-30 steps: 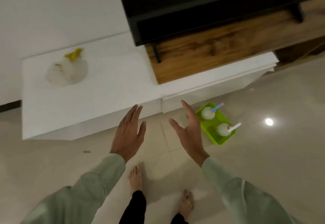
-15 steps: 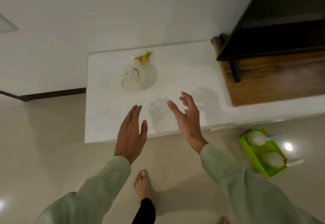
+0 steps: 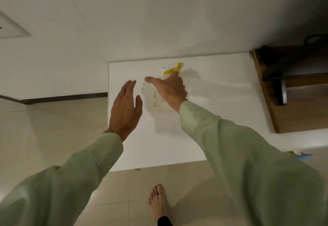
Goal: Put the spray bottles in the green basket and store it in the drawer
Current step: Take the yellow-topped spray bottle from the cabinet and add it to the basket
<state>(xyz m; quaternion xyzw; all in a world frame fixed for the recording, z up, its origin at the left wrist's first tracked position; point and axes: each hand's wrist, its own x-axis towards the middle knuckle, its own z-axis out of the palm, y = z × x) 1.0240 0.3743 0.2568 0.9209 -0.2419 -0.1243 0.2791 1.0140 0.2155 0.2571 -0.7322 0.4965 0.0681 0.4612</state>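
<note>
A translucent spray bottle [image 3: 156, 99] with a yellow trigger head [image 3: 173, 68] stands on the white cabinet top [image 3: 221, 101]. My right hand [image 3: 170, 88] reaches over the bottle with thumb spread and fingers at the yellow head; it hides much of the bottle, and no closed grip shows. My left hand [image 3: 125, 107] hovers open to the left of the bottle, fingers together, holding nothing. Only a sliver of the green basket [image 3: 291, 152] with a blue sprayer tip [image 3: 304, 156] shows past my right sleeve, down on the floor.
A white wall rises behind the cabinet. A dark TV stand leg [image 3: 281, 92] sits on a wooden surface [image 3: 301, 112] at the right. Beige floor tiles [image 3: 53, 128] lie to the left and below, with my bare foot [image 3: 158, 201] on them.
The view has swung left and closer to the cabinet. Both hands moved forward; my right hand now reaches over the yellow-topped bottle. The green basket has slid almost out of view.
</note>
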